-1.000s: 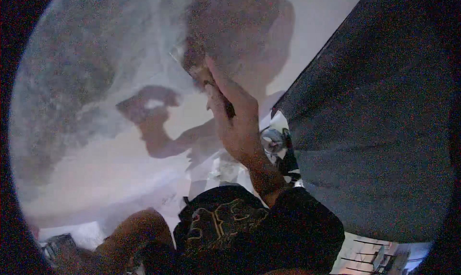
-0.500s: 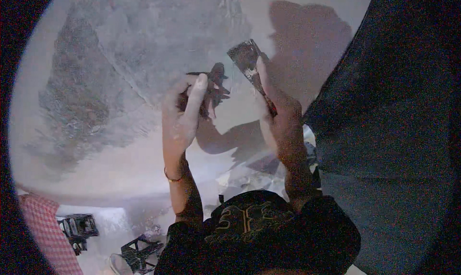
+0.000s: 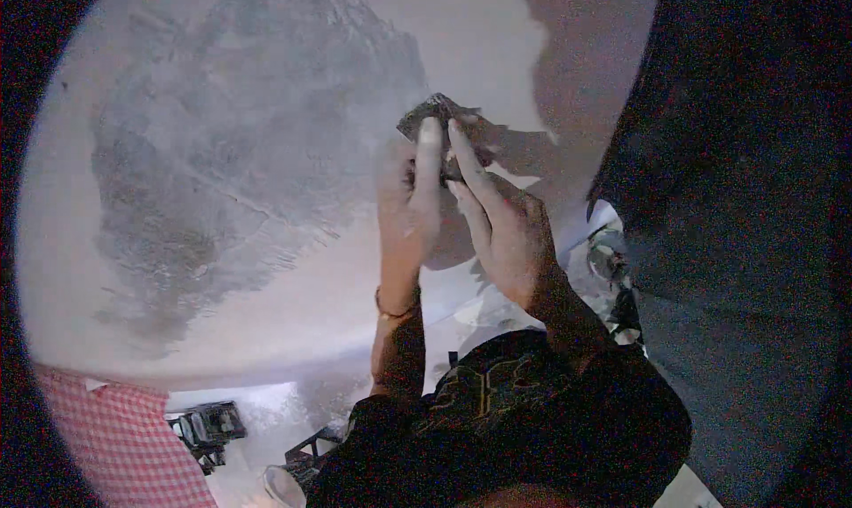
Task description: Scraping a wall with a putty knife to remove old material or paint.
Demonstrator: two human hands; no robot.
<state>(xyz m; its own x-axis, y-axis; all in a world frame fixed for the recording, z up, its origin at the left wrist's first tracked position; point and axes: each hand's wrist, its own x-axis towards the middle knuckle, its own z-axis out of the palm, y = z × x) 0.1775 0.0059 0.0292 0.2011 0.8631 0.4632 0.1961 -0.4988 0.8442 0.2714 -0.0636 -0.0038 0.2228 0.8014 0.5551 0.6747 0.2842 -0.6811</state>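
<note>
My hands meet in front of a pale wall (image 3: 479, 29) that carries a broad patch of rough grey plaster (image 3: 231, 126). A dark, flat, wide-bladed scraper (image 3: 424, 110) shows at the fingertips, its corner pointing up. My left hand (image 3: 411, 184) is closed, one finger lying along the blade, with a second dark tool partly hidden behind the fingers. My right hand (image 3: 506, 220) is closed too, its long fingers pressed against the blade from the right; most of what it grips is hidden. Dark pieces and their shadow merge beyond the fingers.
A red-and-white checked cloth (image 3: 115, 428) hangs at the lower left. Beside it stand dark objects (image 3: 213, 424) and a pale round thing (image 3: 284, 486), on the floor below. A large dark surface (image 3: 737, 242) fills the right side, with several cluttered items (image 3: 612, 259) along its edge.
My hands were apart, each with a dark flat tool; now they are together. The left moved right, and the right hand's blade no longer shows separately. The view has shifted slightly.
</note>
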